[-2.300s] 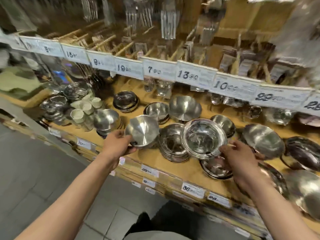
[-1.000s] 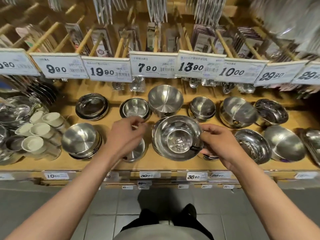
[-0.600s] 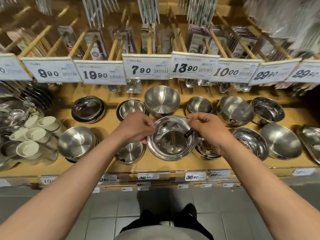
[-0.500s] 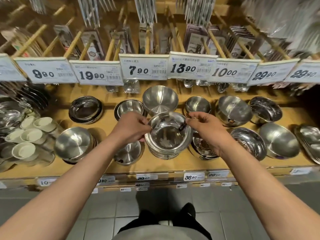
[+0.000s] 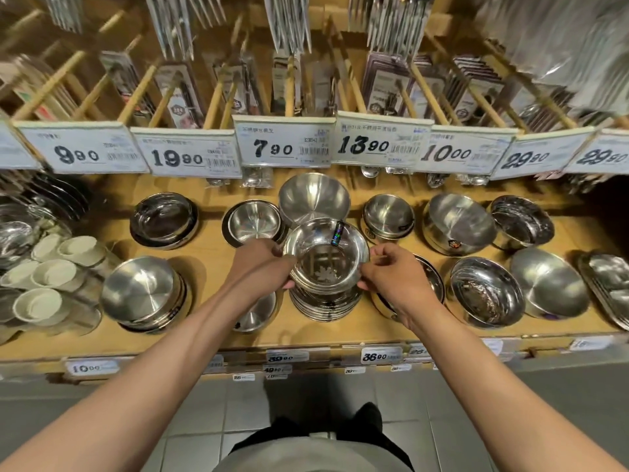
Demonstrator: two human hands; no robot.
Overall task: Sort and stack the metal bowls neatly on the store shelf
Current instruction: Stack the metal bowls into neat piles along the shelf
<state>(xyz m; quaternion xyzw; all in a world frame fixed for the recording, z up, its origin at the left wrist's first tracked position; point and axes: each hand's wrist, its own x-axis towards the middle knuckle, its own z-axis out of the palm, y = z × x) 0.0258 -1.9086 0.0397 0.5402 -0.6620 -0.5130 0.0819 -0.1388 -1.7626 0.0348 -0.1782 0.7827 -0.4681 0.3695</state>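
Both hands, left hand point(image 5: 263, 267) and right hand point(image 5: 391, 275), are pinching opposite rims of the top bowl point(image 5: 326, 255) over the stack point(image 5: 323, 301); thin, stiff, slick steel, likely light.

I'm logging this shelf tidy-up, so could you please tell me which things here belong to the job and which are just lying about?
In the job:
- shiny steel bowl with sticker, held by left hand and right hand
- stack of steel bowls under it
- wooden shelf

Lying about:
- white price cards
- pale ceramic cups
- hanging packaged cutlery

bare forearms point(image 5: 163, 362), grey top point(image 5: 306, 454), dark shoes point(image 5: 369, 415)
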